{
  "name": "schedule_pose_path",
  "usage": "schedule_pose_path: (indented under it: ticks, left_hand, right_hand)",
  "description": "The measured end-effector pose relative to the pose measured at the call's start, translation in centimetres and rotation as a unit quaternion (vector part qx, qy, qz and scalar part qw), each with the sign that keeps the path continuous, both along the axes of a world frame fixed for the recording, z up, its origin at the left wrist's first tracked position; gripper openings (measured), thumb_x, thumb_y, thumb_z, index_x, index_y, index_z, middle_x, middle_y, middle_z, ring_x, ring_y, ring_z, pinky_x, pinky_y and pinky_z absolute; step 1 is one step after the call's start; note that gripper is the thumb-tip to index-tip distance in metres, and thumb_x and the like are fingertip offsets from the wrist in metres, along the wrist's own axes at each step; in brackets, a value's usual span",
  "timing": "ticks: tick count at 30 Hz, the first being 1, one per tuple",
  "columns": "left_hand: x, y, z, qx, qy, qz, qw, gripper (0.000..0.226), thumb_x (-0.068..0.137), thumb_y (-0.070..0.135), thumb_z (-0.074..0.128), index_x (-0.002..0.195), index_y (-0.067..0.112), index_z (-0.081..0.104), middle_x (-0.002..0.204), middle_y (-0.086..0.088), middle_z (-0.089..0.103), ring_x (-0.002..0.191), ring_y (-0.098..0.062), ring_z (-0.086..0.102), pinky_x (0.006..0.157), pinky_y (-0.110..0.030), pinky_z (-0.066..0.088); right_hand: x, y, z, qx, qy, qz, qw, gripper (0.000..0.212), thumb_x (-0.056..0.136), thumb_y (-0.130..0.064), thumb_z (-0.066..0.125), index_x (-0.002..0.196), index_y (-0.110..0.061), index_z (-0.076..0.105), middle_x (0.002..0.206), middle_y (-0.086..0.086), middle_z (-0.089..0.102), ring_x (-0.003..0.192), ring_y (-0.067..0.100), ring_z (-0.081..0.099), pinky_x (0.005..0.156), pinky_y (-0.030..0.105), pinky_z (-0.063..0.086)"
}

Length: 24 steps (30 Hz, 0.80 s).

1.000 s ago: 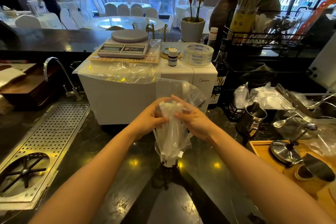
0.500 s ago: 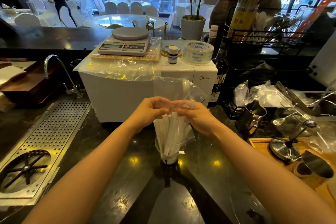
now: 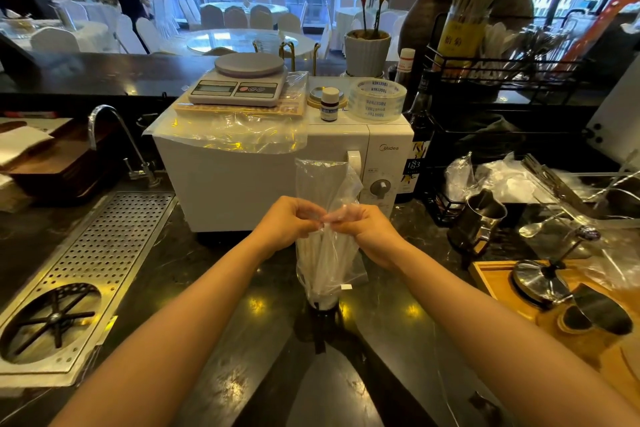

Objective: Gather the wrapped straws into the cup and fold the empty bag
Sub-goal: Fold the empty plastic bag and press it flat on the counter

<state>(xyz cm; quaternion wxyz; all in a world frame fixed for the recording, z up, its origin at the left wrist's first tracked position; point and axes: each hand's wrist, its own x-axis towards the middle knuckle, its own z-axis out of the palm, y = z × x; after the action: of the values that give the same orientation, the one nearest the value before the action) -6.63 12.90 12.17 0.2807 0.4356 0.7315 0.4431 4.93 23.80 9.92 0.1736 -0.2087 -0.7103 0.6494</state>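
A clear plastic bag point(image 3: 320, 180) stands upright over a clear cup point(image 3: 322, 302) on the dark counter. White wrapped straws point(image 3: 320, 260) fill its lower part and reach down into the cup. My left hand point(image 3: 285, 222) and my right hand point(image 3: 363, 224) pinch the bag at mid-height from either side, fingertips almost touching. Above my hands the bag's upper part is loose and looks empty. The cup's rim is mostly hidden by the bag.
A white microwave point(image 3: 242, 184) with a scale point(image 3: 242, 83) and tape roll point(image 3: 376, 99) stands just behind. A perforated drain tray point(image 3: 93, 260) and faucet point(image 3: 114, 139) lie left. A metal pitcher point(image 3: 479, 222), wooden tray point(image 3: 498, 277) and loose plastic crowd the right.
My hands have slid up the bag and come closer together. The straws have dropped lower, into the cup, leaving the bag's top empty.
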Motion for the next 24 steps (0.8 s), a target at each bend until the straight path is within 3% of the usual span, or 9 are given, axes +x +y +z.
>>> schedule_pose_path:
  ticks: [3,8,10,13,16,20,24]
  left_hand:
    - [0.0,-0.1,0.2,-0.005,0.005,0.001,1.0,0.017,0.08,0.008,0.061,0.095,0.015,0.067,0.088,0.0,0.065,0.082,-0.01,0.061,0.072,-0.022,0.05]
    - [-0.3,-0.4,2.0,0.031,-0.019,0.007,0.999,0.017,0.083,0.008,0.057,0.094,0.018,0.067,0.09,-0.002,0.068,0.082,-0.011,0.063,0.073,-0.022,0.051]
    - [-0.4,-0.4,3.1,0.051,-0.028,0.005,0.998,0.017,0.083,0.007,0.057,0.094,0.015,0.067,0.086,-0.002,0.068,0.074,-0.004,0.065,0.065,-0.016,0.052]
    - [-0.3,-0.2,4.6,0.08,-0.042,0.006,0.996,0.018,0.082,0.005,0.057,0.099,0.007,0.064,0.081,0.001,0.067,0.064,0.001,0.065,0.057,-0.009,0.05]
    - [-0.2,0.1,6.1,0.108,-0.034,0.005,0.994,0.015,0.082,0.008,0.058,0.095,0.01,0.064,0.082,0.0,0.067,0.071,-0.006,0.065,0.062,-0.011,0.052]
    - [0.4,0.7,7.9,0.156,-0.036,0.012,0.987,0.01,0.083,0.01,0.057,0.086,0.017,0.064,0.08,0.003,0.067,0.062,0.001,0.065,0.059,-0.013,0.052]
    - [1.5,2.0,9.1,0.191,-0.058,0.036,0.979,0.011,0.085,0.012,0.055,0.081,0.019,0.063,0.077,0.0,0.067,0.058,-0.003,0.066,0.052,-0.017,0.052]
  right_hand:
    - [0.2,-0.1,0.6,0.005,-0.016,0.014,1.0,0.016,0.083,0.0,0.055,0.089,-0.009,0.068,0.085,-0.007,0.066,0.088,0.002,0.06,0.072,0.014,0.046]
    - [0.9,0.0,2.6,0.009,-0.01,0.037,0.999,0.019,0.088,-0.014,0.051,0.101,-0.014,0.065,0.091,-0.006,0.066,0.081,-0.002,0.063,0.071,0.015,0.048]
    - [1.2,0.2,3.6,-0.007,0.008,0.038,0.999,0.019,0.089,-0.015,0.049,0.103,-0.016,0.063,0.093,-0.001,0.066,0.087,0.008,0.063,0.075,0.02,0.051]
    - [1.5,0.5,5.1,-0.012,0.031,0.025,0.999,0.019,0.089,-0.014,0.051,0.105,-0.02,0.059,0.096,-0.001,0.064,0.089,0.01,0.061,0.071,0.017,0.051]
    - [1.5,1.0,6.1,-0.025,0.055,-0.008,0.998,0.045,0.082,-0.012,0.059,0.124,-0.017,0.045,0.116,0.008,0.057,0.107,0.02,0.055,0.09,0.028,0.046]
    - [2.0,1.5,7.2,-0.023,0.082,-0.028,0.996,0.081,0.068,-0.014,0.07,0.136,-0.022,0.027,0.13,0.012,0.047,0.121,0.026,0.047,0.103,0.04,0.039]
    - [3.1,1.9,7.7,0.013,0.076,-0.078,0.994,0.071,0.069,-0.014,0.074,0.127,-0.028,0.034,0.122,0.01,0.056,0.111,0.025,0.056,0.095,0.043,0.047]
